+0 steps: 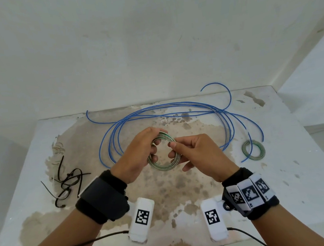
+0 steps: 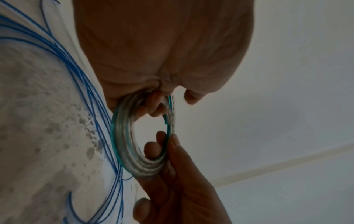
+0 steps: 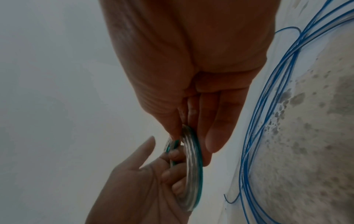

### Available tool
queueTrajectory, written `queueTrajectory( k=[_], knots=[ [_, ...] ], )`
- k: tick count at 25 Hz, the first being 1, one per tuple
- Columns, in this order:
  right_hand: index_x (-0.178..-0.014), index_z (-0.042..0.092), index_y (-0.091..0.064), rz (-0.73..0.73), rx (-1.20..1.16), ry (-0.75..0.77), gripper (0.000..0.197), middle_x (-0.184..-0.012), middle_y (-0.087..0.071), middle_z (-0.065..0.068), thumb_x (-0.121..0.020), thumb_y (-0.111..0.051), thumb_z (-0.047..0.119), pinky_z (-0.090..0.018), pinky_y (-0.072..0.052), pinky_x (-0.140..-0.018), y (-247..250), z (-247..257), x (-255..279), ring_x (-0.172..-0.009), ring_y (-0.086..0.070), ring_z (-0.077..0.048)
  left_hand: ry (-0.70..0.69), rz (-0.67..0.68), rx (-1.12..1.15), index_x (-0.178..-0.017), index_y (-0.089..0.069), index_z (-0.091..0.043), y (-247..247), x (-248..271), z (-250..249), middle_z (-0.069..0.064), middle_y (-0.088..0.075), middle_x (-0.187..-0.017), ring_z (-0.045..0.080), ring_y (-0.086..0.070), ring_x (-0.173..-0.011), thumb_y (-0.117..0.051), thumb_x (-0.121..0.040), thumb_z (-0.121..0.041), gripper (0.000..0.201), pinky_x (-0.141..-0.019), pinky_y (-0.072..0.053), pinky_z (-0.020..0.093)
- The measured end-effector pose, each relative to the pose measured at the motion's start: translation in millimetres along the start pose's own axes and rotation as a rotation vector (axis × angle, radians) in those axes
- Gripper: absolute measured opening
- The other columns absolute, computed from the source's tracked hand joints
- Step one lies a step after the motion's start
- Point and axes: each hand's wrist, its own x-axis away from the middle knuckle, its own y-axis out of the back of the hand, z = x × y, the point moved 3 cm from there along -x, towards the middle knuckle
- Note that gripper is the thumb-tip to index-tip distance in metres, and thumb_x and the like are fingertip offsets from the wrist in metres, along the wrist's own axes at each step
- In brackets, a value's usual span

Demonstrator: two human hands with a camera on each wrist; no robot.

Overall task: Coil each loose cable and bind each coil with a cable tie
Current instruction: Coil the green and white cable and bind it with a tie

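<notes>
Left hand (image 1: 138,154) fingers (image 2: 153,104) curled through clear-green coil (image 1: 163,167), gripping far-left arc. Right hand (image 1: 197,155) pinches right arc, thumb on top, other fingers (image 3: 220,121) behind turns. Coil held above bench (image 1: 186,191), wound tight, no tie on it visible.

Progress, judged: second small coil (image 1: 254,150) lies at right on bench; whether tied, cannot tell. Blue cable (image 1: 156,113) sprawls in loose loops beyond hands, uncoiled. Black cable ties (image 1: 66,181) heaped at left.

Containers: none in view.
</notes>
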Motion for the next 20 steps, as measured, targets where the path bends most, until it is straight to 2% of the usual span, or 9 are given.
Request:
queueTrajectory(
  k=[2,5,8,11,16,20],
  knots=[
    [-0.111,0.016,-0.075,0.009,0.016,0.004,0.02,-0.087,-0.079,-0.003,-0.099,-0.066,0.028,-0.03,-0.057,-0.057,-1,0,2,-0.076,-0.075,-0.018,-0.012,-0.05,-0.032,-0.101,-0.067,-0.013,-1,-1,2,-0.005,-0.045,-0.074,0.005,-0.034,-0.052,-0.04,-0.107,-0.033,0.034,-0.051,-0.035,0.025],
    [-0.101,0.018,-0.075,0.032,0.022,-0.011,0.014,-0.087,-0.079,-0.003,-0.099,-0.065,0.027,-0.031,-0.057,-0.058,-4,2,3,-0.074,-0.074,-0.016,-0.061,-0.071,-0.179,-0.098,-0.064,-0.014,0,0,6,-0.004,-0.044,-0.072,0.005,-0.034,-0.051,-0.038,-0.108,-0.029,0.032,-0.05,-0.034,0.026],
    [-0.096,0.023,-0.075,0.033,0.061,-0.005,0.015,-0.087,-0.079,-0.001,-0.099,-0.064,0.033,-0.028,-0.053,-0.056,-8,4,3,-0.073,-0.073,-0.017,-0.117,-0.064,-0.312,-0.093,-0.066,-0.022,2,1,12,-0.013,-0.048,-0.066,0.01,-0.038,-0.055,-0.04,-0.107,-0.032,0.031,-0.053,-0.034,0.032],
    [-0.095,0.023,-0.076,-0.013,0.097,0.045,0.013,-0.085,-0.079,-0.001,-0.098,-0.066,0.032,-0.028,-0.052,-0.055,-8,5,3,-0.075,-0.076,-0.021,-0.184,-0.085,-0.38,-0.087,-0.061,-0.028,2,2,16,-0.017,-0.051,-0.064,0.008,-0.041,-0.057,-0.041,-0.106,-0.032,0.027,-0.055,-0.036,0.029],
    [-0.097,0.019,-0.077,-0.047,0.099,0.031,0.017,-0.086,-0.079,-0.001,-0.099,-0.065,0.031,-0.031,-0.056,-0.06,-6,1,7,-0.079,-0.076,-0.018,-0.226,-0.105,-0.382,-0.088,-0.051,-0.021,-3,2,22,-0.012,-0.05,-0.066,0.004,-0.038,-0.049,-0.043,-0.106,-0.029,0.021,-0.053,-0.033,0.027],
    [-0.099,0.018,-0.074,0.027,0.125,-0.037,0.02,-0.091,-0.079,0.001,-0.1,-0.062,0.034,-0.034,-0.058,-0.063,-1,-5,11,-0.081,-0.077,-0.019,-0.29,-0.117,-0.568,-0.09,-0.049,-0.019,-14,10,21,-0.001,-0.054,-0.073,0.005,-0.043,-0.059,-0.042,-0.106,-0.031,0.021,-0.059,-0.039,0.031]
  ],
)
